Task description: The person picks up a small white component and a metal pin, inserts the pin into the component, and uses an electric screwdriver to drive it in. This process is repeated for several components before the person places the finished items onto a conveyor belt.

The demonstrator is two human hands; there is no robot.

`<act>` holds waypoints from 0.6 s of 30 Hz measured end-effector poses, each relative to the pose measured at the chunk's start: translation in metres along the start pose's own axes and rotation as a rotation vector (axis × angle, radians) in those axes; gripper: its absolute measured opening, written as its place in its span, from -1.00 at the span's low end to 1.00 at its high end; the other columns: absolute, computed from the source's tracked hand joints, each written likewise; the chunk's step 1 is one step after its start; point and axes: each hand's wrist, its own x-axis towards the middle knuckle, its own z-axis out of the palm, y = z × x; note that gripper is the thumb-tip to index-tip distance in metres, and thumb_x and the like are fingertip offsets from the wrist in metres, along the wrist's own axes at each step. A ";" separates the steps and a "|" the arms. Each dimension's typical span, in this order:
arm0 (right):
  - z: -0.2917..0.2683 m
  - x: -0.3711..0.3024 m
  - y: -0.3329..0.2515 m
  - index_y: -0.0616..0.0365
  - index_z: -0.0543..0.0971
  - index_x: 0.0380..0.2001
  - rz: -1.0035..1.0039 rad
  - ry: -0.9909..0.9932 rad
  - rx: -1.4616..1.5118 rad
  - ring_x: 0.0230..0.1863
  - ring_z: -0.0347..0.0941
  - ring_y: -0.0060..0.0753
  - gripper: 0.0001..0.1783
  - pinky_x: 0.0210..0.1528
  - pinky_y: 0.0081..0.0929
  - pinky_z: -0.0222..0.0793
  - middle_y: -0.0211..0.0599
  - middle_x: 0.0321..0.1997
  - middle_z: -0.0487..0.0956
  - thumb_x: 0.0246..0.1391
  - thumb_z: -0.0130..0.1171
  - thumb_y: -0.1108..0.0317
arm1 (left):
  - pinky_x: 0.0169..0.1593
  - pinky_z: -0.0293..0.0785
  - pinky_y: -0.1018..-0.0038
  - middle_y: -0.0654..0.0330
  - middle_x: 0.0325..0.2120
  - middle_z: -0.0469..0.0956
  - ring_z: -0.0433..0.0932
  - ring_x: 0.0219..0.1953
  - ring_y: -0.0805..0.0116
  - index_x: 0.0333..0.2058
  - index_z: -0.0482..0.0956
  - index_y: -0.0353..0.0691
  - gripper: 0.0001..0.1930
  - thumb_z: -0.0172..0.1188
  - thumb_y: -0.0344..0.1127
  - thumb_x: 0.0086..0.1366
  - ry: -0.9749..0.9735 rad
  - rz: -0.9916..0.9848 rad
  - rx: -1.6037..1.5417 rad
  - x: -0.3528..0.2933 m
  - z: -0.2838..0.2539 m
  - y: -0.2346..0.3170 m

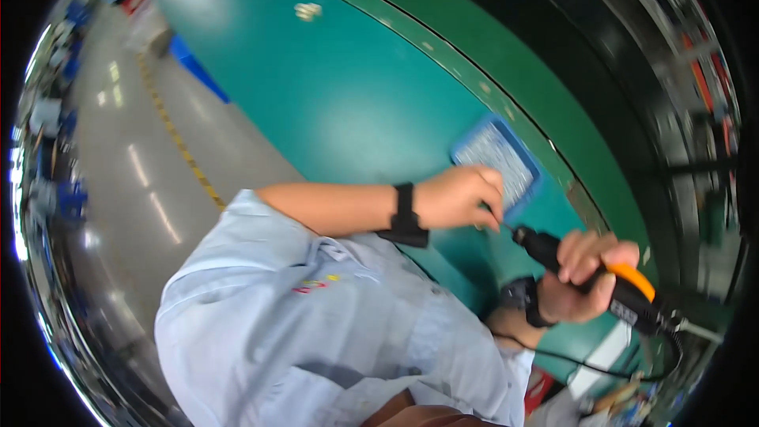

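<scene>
My right hand point(581, 273) is wrapped round a black and orange electric screwdriver point(541, 249), whose thin bit points left toward my other hand. The fingers of my left hand point(458, 198) are pinched together right at the tip of that bit. Whatever they hold is too small and blurred to name. Just beyond my left hand lies a blue tray point(528, 190) with many small, pale, metallic-looking pieces in it; the hand covers its near edge.
A green work table point(356, 119) stretches away to the far left, with small pale pieces point(308, 11) on it. A blue panel point(198, 69) stands at its left edge. The screwdriver's black cable point(585, 364) loops below my right hand. Grey floor point(190, 158) lies to the left.
</scene>
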 end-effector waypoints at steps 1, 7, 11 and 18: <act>0.000 0.002 0.004 0.16 0.30 -0.33 0.017 0.005 -0.017 -0.73 0.11 -0.67 -0.71 -0.66 -0.65 0.00 -0.51 -0.68 0.23 0.03 0.05 0.19 | -0.25 0.37 0.42 0.24 -0.47 0.48 0.47 -0.33 0.29 -0.51 0.59 -0.17 -0.90 0.31 -0.38 -0.06 -0.013 0.026 0.016 0.004 -0.003 -0.006; -0.004 -0.003 0.007 0.16 0.31 -0.34 0.019 0.010 -0.082 -0.74 0.18 -0.61 -0.70 -0.65 -0.62 0.11 -0.48 -0.70 0.29 0.02 0.08 0.19 | -0.20 0.30 0.45 0.30 -0.48 0.46 0.44 -0.33 0.34 -0.50 0.60 -0.17 -0.89 0.32 -0.42 -0.08 -0.035 -0.003 0.121 0.001 -0.002 0.003; -0.009 -0.008 0.002 0.16 0.31 -0.35 0.025 -0.018 -0.072 -0.75 0.21 -0.58 -0.70 -0.64 -0.60 0.16 -0.47 -0.71 0.30 0.01 0.09 0.18 | -0.20 0.31 0.42 0.28 -0.49 0.46 0.41 -0.32 0.28 -0.52 0.58 -0.20 -0.89 0.31 -0.39 -0.09 -0.070 -0.063 0.154 0.005 0.000 0.009; -0.010 -0.012 0.002 0.17 0.30 -0.35 0.083 -0.033 -0.111 -0.75 0.21 -0.57 -0.69 -0.64 -0.58 0.16 -0.45 -0.72 0.29 0.01 0.10 0.18 | -0.20 0.33 0.39 0.26 -0.51 0.44 0.39 -0.33 0.24 -0.47 0.57 -0.19 -0.81 0.34 -0.35 -0.12 -0.068 -0.051 0.127 0.001 0.007 0.005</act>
